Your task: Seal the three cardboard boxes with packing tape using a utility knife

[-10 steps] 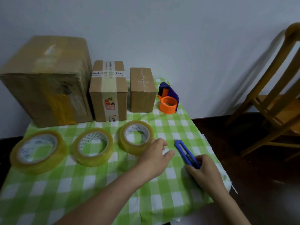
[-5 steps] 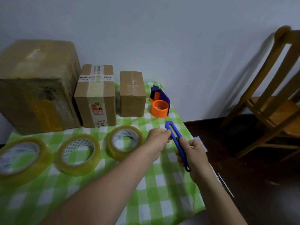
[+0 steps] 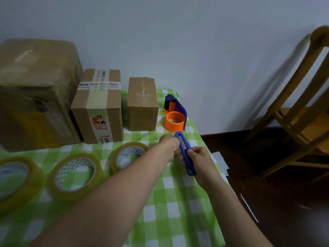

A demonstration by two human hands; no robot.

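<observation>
The utility knife (image 3: 183, 144) was held in the air above the green checked tablecloth (image 3: 178, 202), with its tip pointing away from the person and a little to the left. The right hand (image 3: 201, 163) grasped the lower half of the knife, with the fingers wrapped round the blue handle and the thumb lying on top of it. The left hand (image 3: 169, 147) was just to the left of the knife's upper half, seen from the back. Its fingers were curled and touched the knife's left edge, but I cannot tell if they really pinched it. Just beyond the knife's tip stood an orange and dark blue tape dispenser (image 3: 175, 115). Beyond the knife and to its left, three cardboard boxes stood in a row against the wall. The small box (image 3: 142, 106) was the nearest to the knife, then came the middle box (image 3: 98, 106) with a printed tape band over it, and the large box (image 3: 35, 93) was the farthest. To the left of the knife, three rolls of clear yellowish tape lay flat on the cloth. The first roll (image 3: 130, 144) lay near the knife and partly behind the left forearm, the second roll (image 3: 74, 194) was further left, and the third roll (image 3: 26, 198) was well apart at the frame's edge. To the right of the knife, off the table, a wooden chair (image 3: 299, 111) stood on the dark floor.
</observation>
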